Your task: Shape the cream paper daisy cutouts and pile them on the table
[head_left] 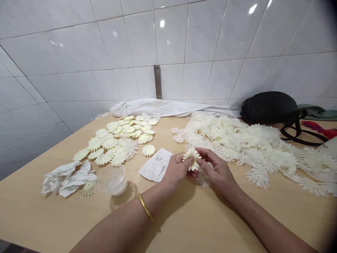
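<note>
Near the middle of the table, a pale cream flower (192, 159) is held between both hands. My left hand (177, 168) has its thumb on the flower's left side, fingers curled beneath. From the right, my right hand (217, 170) pinches the flower's edge with thumb and forefinger. Just below my right hand, a thin white petal piece (203, 178) shows partly. A white paper sheet (156, 164) lies left of my left hand, beside a single yellowish flower (149, 150). The clear plastic cup (112, 180) stands farther left with whitish contents.
Yellowish flowers (109, 142) lie heaped at the left, and white petal pieces (244, 144) spread across the right. Crumpled paper (67, 178) sits at the left. White cloth (168, 107) and a black bag (270, 107) lie along the tiled wall.
</note>
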Demonstrator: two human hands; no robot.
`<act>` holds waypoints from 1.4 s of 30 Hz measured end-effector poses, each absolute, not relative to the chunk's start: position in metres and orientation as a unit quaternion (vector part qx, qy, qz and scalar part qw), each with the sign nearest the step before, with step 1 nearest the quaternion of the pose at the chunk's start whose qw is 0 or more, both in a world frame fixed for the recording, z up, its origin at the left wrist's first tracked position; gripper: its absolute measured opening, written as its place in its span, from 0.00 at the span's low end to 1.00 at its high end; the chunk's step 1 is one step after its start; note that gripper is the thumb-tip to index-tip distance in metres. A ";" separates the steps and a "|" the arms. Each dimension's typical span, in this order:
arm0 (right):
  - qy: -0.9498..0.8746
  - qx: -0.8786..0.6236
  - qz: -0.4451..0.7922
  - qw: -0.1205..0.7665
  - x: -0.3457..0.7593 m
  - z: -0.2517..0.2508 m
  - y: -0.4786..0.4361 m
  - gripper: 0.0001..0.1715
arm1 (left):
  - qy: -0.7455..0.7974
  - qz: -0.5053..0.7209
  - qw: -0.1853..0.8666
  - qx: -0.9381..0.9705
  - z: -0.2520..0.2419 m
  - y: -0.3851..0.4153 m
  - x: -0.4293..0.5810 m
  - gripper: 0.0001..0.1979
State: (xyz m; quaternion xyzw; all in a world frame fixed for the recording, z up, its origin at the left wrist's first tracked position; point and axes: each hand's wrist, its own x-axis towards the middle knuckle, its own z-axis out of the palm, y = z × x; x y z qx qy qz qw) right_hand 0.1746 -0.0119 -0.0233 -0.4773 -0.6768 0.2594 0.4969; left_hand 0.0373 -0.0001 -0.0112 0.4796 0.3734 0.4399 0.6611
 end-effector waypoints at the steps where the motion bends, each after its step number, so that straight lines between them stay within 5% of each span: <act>1: -0.674 -0.468 0.289 0.493 0.175 -0.024 -0.011 0.20 | 0.371 0.439 0.661 0.483 -0.011 0.000 0.038 0.15; 12: -0.537 -0.376 0.561 0.506 0.169 -0.016 -0.015 0.14 | 0.423 0.469 0.603 0.488 -0.007 -0.002 0.036 0.18; 17: -0.480 -0.420 0.498 0.588 0.174 -0.020 -0.007 0.13 | 0.380 0.482 0.673 0.414 -0.015 0.005 0.035 0.21; 22: -0.388 -0.441 0.438 0.681 0.183 -0.020 0.002 0.14 | 0.342 0.471 0.711 0.394 -0.018 0.008 0.034 0.15; 35: -0.428 -0.412 0.468 0.653 0.177 -0.018 -0.003 0.14 | 0.431 0.440 0.568 0.547 -0.013 0.001 0.035 0.12; 42: -0.492 -0.423 0.470 0.599 0.176 -0.018 -0.010 0.13 | 0.425 0.491 0.394 0.650 -0.012 -0.006 0.035 0.15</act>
